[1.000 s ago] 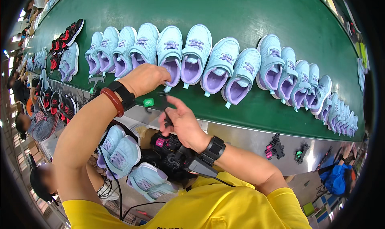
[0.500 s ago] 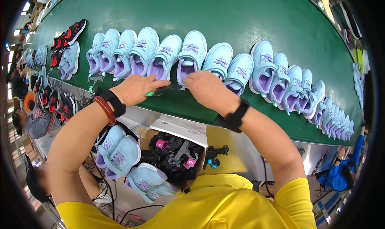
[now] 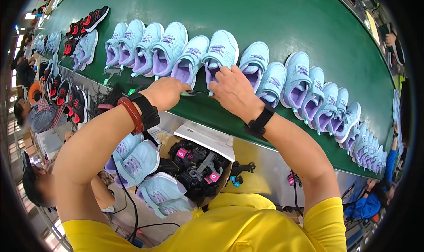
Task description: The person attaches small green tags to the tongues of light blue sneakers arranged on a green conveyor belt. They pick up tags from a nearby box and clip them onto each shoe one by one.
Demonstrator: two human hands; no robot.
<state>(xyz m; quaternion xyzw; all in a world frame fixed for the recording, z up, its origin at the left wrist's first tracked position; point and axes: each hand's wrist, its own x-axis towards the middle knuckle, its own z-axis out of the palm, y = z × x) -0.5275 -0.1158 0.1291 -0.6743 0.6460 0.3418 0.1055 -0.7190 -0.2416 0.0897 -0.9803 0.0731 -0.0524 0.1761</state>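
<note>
A row of light-blue shoes with purple linings stands on the green work surface [image 3: 282,26]. My left hand [image 3: 163,94] is closed on a thin dark shoe hanger [image 3: 192,93] with a green tag, mostly hidden by the fingers, by the heel of one shoe [image 3: 193,53]. Just to the right, my right hand [image 3: 236,90] pinches the heel of another light-blue shoe [image 3: 222,46], with its fingers at the opening. The hanger's far end lies near that heel; whether it is hooked in cannot be made out.
Below the table edge, an open carton [image 3: 205,139] holds black hangers with pink tags. Loose light-blue shoes [image 3: 137,162] lie left of it. Black-and-red shoes [image 3: 90,22] stand at the far left. Dark cables [image 3: 121,185] hang down, and a person in a cap [image 3: 33,185] sits lower left.
The view has turned slightly, so the shoe row sits further right in it. My left hand has turned, and the green tag now shows only as a thin edge. My right hand stays at the same shoe.
</note>
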